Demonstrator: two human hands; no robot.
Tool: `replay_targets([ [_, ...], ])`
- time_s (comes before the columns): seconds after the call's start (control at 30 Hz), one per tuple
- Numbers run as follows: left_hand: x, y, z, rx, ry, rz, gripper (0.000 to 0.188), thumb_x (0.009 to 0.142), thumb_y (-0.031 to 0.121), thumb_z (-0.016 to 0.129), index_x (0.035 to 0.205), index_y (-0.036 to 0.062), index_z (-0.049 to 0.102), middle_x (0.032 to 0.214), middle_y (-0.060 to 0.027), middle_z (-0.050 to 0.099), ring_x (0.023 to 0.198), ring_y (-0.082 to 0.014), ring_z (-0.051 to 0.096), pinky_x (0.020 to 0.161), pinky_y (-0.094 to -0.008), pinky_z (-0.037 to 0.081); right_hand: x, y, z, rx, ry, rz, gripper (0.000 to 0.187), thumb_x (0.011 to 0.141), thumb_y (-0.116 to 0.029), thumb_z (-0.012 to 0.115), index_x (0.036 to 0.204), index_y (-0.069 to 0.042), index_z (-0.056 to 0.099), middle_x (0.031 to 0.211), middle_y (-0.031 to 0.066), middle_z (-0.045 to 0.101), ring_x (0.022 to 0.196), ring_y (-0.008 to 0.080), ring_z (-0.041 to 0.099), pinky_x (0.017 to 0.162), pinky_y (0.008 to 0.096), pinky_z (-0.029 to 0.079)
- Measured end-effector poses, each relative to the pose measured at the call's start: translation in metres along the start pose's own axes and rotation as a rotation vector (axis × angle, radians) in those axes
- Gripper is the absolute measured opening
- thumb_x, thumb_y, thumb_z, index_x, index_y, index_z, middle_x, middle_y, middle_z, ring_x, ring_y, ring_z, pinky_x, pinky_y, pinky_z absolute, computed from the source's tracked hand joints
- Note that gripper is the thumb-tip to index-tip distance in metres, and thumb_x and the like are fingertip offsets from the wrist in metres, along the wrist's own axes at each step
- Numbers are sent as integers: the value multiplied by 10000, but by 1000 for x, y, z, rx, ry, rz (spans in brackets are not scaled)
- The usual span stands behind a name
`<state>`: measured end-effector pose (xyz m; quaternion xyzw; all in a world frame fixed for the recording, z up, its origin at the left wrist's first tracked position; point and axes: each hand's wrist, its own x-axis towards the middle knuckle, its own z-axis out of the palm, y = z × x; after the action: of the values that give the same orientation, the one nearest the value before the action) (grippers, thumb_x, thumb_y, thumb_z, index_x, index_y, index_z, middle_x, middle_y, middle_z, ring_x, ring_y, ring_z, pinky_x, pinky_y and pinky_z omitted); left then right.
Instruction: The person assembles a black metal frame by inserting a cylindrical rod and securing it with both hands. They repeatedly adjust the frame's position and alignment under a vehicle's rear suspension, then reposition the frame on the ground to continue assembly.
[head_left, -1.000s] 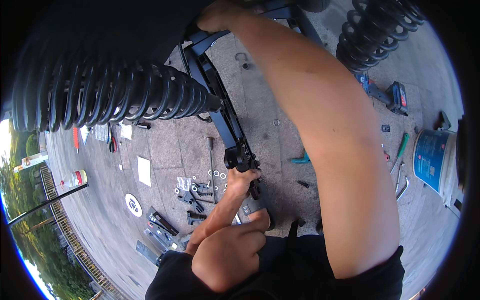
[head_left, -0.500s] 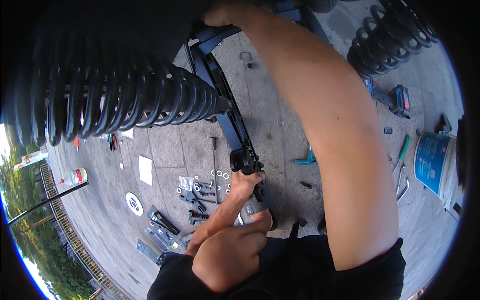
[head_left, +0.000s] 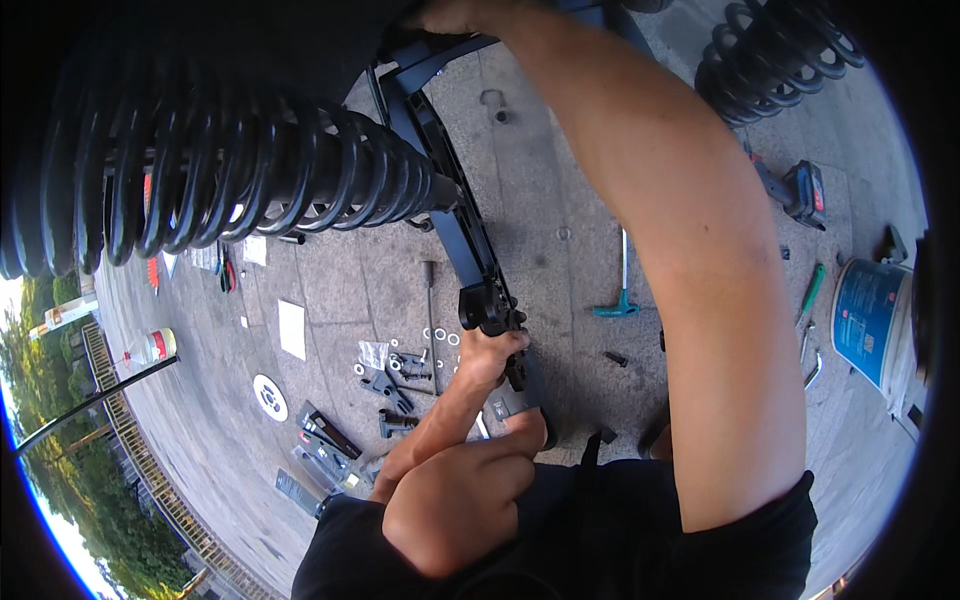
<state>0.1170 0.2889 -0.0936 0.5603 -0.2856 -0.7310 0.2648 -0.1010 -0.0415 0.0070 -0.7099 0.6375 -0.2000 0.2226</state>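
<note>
My left hand [head_left: 488, 358] is closed round the black metal bracket [head_left: 492, 312] at the near end of a long dark metal bar [head_left: 452, 190]. Its thumb lies across the bracket's side. The bar runs away from me toward the top of the view. Up there my right hand [head_left: 450, 16] reaches to the far end of the dark frame, its fingers hidden in shadow and cut by the edge. A big black coil spring [head_left: 250, 180] juts in from the left, its narrow end meeting the bar.
Several washers, bolts and brackets [head_left: 385, 390] lie left of my forearm, near a white sheet [head_left: 291, 330]. A teal T-handle wrench [head_left: 617, 308], a cordless power tool [head_left: 800, 195], a green-handled tool [head_left: 813, 288] and a blue-labelled bucket [head_left: 872, 325] are on the right. Another coil spring [head_left: 770, 60] hangs top right.
The view has shifted slightly, and more of the teal wrench shows beside my right arm. My left hand keeps its grip on the bracket.
</note>
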Motion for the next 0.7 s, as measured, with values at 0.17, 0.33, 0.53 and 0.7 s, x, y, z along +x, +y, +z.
replay_targets([
  [0.17, 4, -6, 1, 22, 26, -1, 299, 737, -58, 615, 1033, -55, 574, 775, -117, 576, 537, -239, 595, 494, -355, 550, -14, -4, -2, -58, 73, -4, 408, 918, -320, 449, 1172, -67, 643, 1230, 197, 613, 1154, 326, 577, 990, 428, 441],
  [0.33, 5, -2, 0, 39, 0, 12, 322, 735, -74, 609, 1048, -32, 547, 837, -123, 572, 586, -248, 595, 463, -385, 550, -79, -10, 13, -321, 634, -230, 365, 921, -318, 450, 1114, -70, 635, 1122, 201, 644, 1097, 323, 579, 974, 416, 436],
  [0.53, -5, 18, 11, 65, 54, -36, 461, 634, -57, 586, 1091, -8, 558, 961, -130, 627, 795, -236, 632, 714, -348, 548, -304, 42, -14, -31, 94, -587, 230, 778, -213, 651, 991, -135, 617, 939, 51, 654, 809, 245, 668, 737, 378, 558],
  [0.7, -3, 19, 13, 45, 63, 10, 499, 630, -31, 576, 1128, -18, 537, 958, -154, 627, 803, -255, 635, 720, -365, 558, -371, 153, -21, 90, 382, 166, 143, 851, -35, 567, 982, -25, 622, 795, 163, 628, 681, 309, 640, 608, 370, 511],
])
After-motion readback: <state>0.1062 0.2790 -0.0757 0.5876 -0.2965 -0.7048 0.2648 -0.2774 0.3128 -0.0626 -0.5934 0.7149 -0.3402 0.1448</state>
